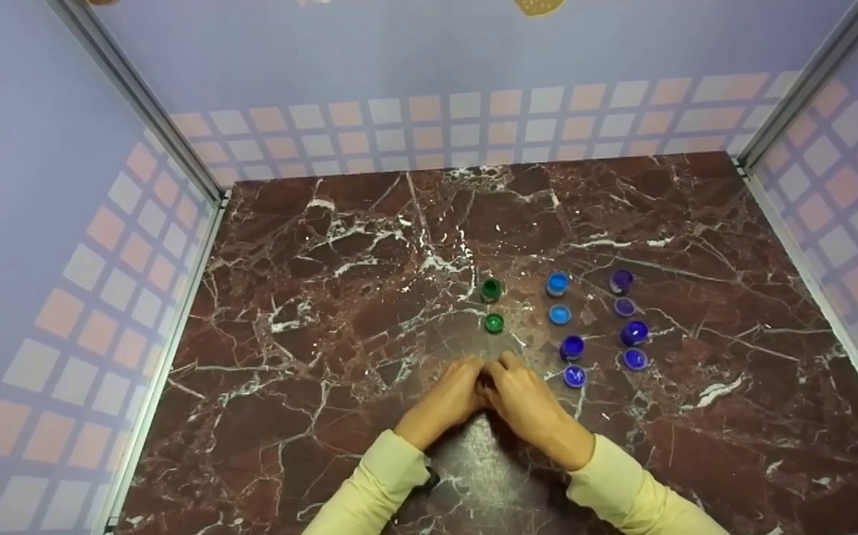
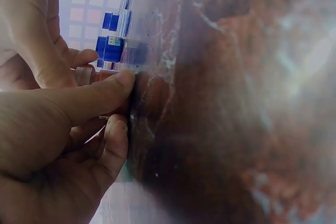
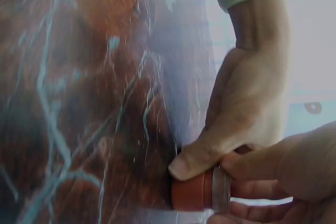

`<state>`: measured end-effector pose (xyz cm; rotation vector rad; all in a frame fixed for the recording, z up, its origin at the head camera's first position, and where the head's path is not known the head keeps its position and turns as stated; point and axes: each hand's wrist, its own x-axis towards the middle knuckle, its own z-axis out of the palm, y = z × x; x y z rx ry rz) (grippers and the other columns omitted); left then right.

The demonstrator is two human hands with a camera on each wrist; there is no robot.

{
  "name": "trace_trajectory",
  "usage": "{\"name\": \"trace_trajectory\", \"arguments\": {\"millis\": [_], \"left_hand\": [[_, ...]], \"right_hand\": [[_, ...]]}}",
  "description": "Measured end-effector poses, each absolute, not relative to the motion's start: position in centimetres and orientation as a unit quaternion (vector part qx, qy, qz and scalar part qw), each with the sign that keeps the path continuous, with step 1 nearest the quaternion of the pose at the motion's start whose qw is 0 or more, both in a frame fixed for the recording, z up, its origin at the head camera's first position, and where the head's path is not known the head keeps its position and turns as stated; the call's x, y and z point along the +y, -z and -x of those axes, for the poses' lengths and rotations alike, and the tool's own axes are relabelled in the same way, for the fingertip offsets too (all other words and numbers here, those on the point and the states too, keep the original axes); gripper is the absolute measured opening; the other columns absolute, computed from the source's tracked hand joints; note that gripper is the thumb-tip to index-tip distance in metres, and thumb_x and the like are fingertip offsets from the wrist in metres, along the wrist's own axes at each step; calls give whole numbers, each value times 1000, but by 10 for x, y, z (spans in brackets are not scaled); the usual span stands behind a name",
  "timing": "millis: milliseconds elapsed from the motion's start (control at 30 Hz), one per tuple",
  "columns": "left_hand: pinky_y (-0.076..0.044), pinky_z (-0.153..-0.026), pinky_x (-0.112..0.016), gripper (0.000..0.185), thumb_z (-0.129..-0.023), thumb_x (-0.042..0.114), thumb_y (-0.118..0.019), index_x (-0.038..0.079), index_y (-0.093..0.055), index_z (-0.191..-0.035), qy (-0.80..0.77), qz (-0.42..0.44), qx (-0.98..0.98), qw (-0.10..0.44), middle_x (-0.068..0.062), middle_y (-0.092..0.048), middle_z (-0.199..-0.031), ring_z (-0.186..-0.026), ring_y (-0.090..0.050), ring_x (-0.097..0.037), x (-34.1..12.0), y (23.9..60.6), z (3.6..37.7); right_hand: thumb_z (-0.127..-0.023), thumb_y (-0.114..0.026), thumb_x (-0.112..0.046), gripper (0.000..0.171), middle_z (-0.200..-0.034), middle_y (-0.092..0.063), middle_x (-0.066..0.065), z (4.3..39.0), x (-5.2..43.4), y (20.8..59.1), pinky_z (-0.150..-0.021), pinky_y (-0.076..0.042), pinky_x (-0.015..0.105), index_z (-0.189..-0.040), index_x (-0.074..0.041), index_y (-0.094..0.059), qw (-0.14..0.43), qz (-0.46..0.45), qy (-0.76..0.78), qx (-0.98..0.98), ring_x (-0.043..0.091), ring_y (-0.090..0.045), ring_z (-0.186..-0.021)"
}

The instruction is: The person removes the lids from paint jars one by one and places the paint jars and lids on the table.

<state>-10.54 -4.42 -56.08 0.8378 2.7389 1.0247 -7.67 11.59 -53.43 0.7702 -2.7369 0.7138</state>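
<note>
Both hands, left (image 1: 447,401) and right (image 1: 525,401), meet on the table (image 1: 325,297), fingers clamped round a small orange pot (image 3: 191,192); green pots (image 1: 492,305) stand just beyond.

Even, soft light falls from above on the marble table (image 1: 369,297), bright with faint glare patches near the hands and only a weak shadow beneath them. The head view is fairly sharp, its walls bowed at the edges. Both wrist views are hazy and washed out, the table blurred throughout.
</note>
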Motion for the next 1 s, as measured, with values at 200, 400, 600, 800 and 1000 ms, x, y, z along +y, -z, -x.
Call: {"name": "trace_trajectory", "arguments": {"millis": [200,400,600,800,1000], "left_hand": [[-53,-87,-38,36,-83,21,-86,3,-66,-107,-341,-276,897,53,-11,-69,-101,-95,-67,-27,-44,559,105],[-54,-88,-37,40,-80,15,-88,2,-65,-111,-338,-271,899,60,-12,-69,-105,-99,-67,-27,-43,557,104],[-54,-86,-33,39,-78,14,-89,2,-66,-108,-338,-272,899,57,-10,-69,-101,-95,-67,-24,-44,558,105],[-55,-83,-33,36,-78,13,-90,3,-67,-103,-344,-261,900,65,-9,-69,-97,-92,-67,-24,-42,557,107],[-54,-86,-32,39,-78,14,-90,3,-68,-108,-340,-266,899,74,-10,-70,-102,-96,-67,-24,-43,557,107]], "right_hand": [[-80,-83,0,21,-94,-56,9,82,127,533,-75,-54,41,-93,-1,-66,83,-336,-247,-905,27,-58,-87],[-81,-79,4,18,-103,-59,11,86,133,530,-83,-56,40,-96,-2,-70,59,-383,-236,-891,28,-60,-95],[-78,-76,10,24,-106,-64,9,89,137,528,-85,-55,35,-97,-3,-72,54,-426,-225,-875,24,-60,-97],[-73,-76,13,29,-104,-68,5,93,139,531,-86,-55,34,-95,-6,-75,62,-447,-227,-863,22,-61,-98],[-77,-77,7,26,-110,-69,7,94,145,535,-93,-53,39,-101,-5,-76,78,-441,-273,-851,24,-62,-104]]}}
